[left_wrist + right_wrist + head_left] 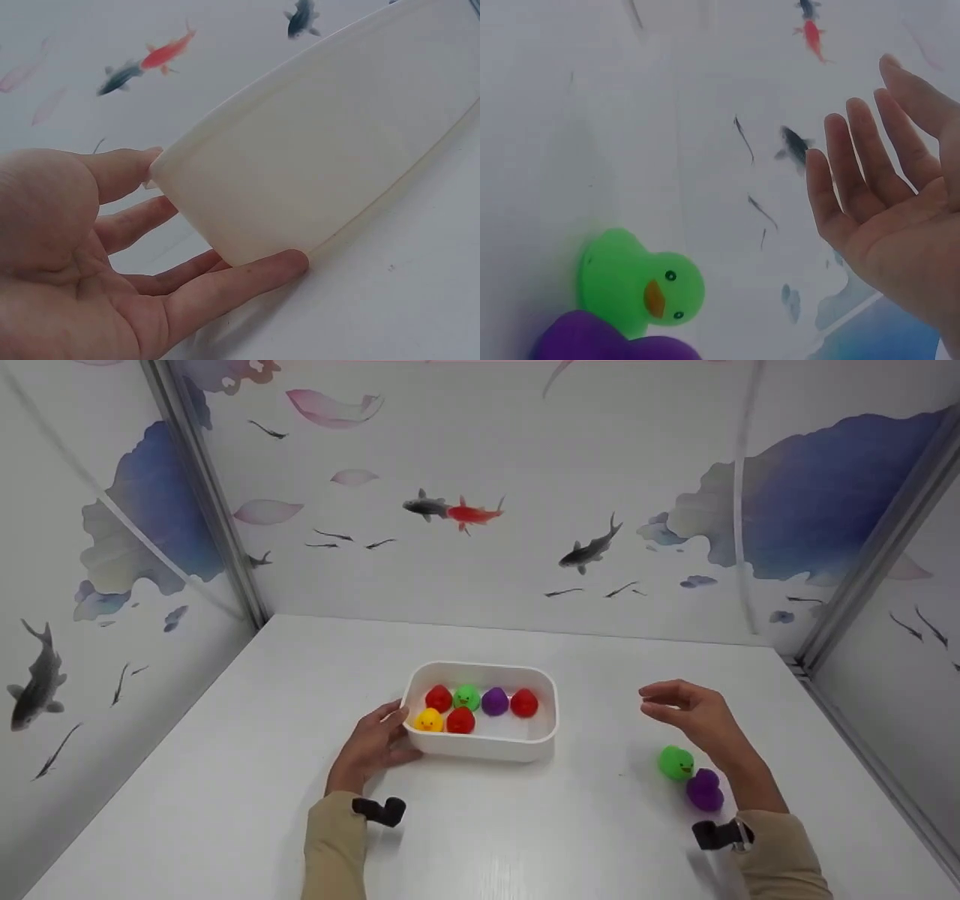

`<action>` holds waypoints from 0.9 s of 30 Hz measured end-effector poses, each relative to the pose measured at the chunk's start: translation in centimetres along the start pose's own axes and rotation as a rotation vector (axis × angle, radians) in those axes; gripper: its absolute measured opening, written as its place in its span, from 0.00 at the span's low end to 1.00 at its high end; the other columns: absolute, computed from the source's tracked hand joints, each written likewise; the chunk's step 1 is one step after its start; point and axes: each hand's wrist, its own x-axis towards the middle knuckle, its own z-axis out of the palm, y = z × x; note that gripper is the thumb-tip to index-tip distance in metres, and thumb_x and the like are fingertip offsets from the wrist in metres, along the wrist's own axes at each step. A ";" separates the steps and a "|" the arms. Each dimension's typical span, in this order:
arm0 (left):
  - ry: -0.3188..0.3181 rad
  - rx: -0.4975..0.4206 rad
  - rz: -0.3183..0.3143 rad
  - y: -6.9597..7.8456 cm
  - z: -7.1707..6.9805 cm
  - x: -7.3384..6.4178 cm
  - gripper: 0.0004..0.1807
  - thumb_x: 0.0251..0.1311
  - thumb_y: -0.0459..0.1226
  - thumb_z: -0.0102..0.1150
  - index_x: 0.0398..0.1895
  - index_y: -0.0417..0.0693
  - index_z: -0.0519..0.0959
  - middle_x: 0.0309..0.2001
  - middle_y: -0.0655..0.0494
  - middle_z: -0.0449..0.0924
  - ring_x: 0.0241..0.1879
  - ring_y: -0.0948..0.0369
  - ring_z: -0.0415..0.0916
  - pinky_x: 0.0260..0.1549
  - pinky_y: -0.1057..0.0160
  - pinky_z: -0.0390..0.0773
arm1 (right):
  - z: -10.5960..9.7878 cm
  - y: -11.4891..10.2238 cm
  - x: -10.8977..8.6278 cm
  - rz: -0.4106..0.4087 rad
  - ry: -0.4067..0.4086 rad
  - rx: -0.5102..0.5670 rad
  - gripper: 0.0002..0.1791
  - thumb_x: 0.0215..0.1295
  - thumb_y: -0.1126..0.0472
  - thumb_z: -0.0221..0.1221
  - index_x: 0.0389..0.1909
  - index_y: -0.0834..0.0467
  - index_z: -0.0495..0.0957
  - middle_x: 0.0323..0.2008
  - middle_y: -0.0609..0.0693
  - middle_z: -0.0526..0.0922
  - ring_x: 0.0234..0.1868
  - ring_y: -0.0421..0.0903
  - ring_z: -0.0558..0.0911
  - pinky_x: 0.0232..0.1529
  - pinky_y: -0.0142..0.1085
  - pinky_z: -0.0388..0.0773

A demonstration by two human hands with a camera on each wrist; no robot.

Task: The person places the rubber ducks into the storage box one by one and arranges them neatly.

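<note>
A white plastic box (480,746) with rounded corners stands in the middle of the table. Inside lie several small rubber ducks: three red, one of them a red duck (524,703), plus a green duck (466,697), a purple duck (495,701) and a yellow duck (429,721). My left hand (379,742) grips the box's left end, thumb at the rim and fingers at the lower corner, as the left wrist view shows. On the right, my right hand (694,716) hovers with loosely bent fingers, holding nothing. Near it sit another green duck (641,285) and another purple duck (705,790), side by side.
The white table (525,840) is bounded by a back wall (510,577) and side panels, all printed with fish and petals. Metal posts (217,502) stand at the back corners. Each wrist wears a small black camera (381,811).
</note>
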 end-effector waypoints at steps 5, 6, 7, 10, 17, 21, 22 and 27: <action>0.014 -0.007 -0.016 0.0 0.1 -0.1 0.31 0.74 0.48 0.52 0.76 0.53 0.61 0.74 0.41 0.65 0.68 0.45 0.70 0.51 0.50 0.85 | -1.5 2.1 -0.1 -0.031 -0.026 0.034 0.25 0.66 0.48 0.65 0.58 0.58 0.79 0.54 0.49 0.84 0.50 0.27 0.81 0.51 0.21 0.78; 0.014 -0.006 -0.016 0.0 0.1 -0.1 0.31 0.74 0.48 0.52 0.76 0.53 0.61 0.74 0.41 0.65 0.68 0.45 0.70 0.51 0.50 0.85 | -1.7 2.4 -0.2 -0.040 -0.034 0.038 0.25 0.66 0.49 0.65 0.59 0.59 0.79 0.54 0.47 0.84 0.50 0.27 0.81 0.52 0.20 0.78; 0.014 -0.009 -0.015 0.0 0.2 -0.1 0.31 0.74 0.48 0.52 0.76 0.53 0.61 0.74 0.41 0.65 0.68 0.45 0.70 0.51 0.50 0.85 | -2.0 2.8 -0.3 -0.048 -0.042 0.042 0.25 0.67 0.50 0.64 0.59 0.59 0.78 0.54 0.44 0.84 0.51 0.26 0.81 0.52 0.19 0.77; 0.011 -0.014 -0.014 0.0 0.1 -0.1 0.31 0.74 0.48 0.52 0.77 0.53 0.60 0.74 0.42 0.64 0.68 0.45 0.70 0.51 0.49 0.85 | -2.7 3.7 -0.6 -0.062 -0.068 0.037 0.24 0.68 0.51 0.63 0.60 0.59 0.77 0.54 0.38 0.83 0.53 0.26 0.79 0.53 0.19 0.75; 0.006 0.001 -0.010 -0.1 0.0 0.0 0.32 0.74 0.49 0.51 0.77 0.52 0.59 0.74 0.40 0.64 0.69 0.44 0.69 0.52 0.50 0.84 | -3.5 5.4 -1.1 -0.006 -0.160 -0.026 0.25 0.70 0.49 0.61 0.64 0.54 0.76 0.64 0.54 0.79 0.55 0.25 0.78 0.57 0.24 0.71; 0.007 0.007 -0.011 -0.1 0.0 -0.1 0.32 0.74 0.49 0.51 0.77 0.52 0.60 0.75 0.41 0.63 0.70 0.44 0.68 0.52 0.49 0.84 | -3.9 6.1 -1.4 0.027 -0.178 -0.024 0.25 0.70 0.48 0.61 0.63 0.54 0.76 0.64 0.59 0.77 0.54 0.24 0.77 0.55 0.21 0.71; 0.008 0.007 -0.012 -0.1 0.0 -0.1 0.32 0.74 0.49 0.51 0.77 0.52 0.60 0.75 0.41 0.63 0.70 0.44 0.68 0.52 0.50 0.84 | -4.0 6.3 -1.4 0.031 -0.179 -0.022 0.25 0.70 0.48 0.61 0.63 0.54 0.76 0.65 0.59 0.77 0.54 0.24 0.77 0.55 0.21 0.71; -0.001 0.002 0.007 0.0 0.0 -0.1 0.31 0.74 0.48 0.51 0.76 0.52 0.61 0.74 0.41 0.65 0.68 0.45 0.70 0.53 0.49 0.84 | -4.3 7.0 -1.4 0.055 -0.222 -0.023 0.27 0.70 0.48 0.60 0.65 0.56 0.75 0.67 0.60 0.75 0.55 0.24 0.76 0.59 0.27 0.70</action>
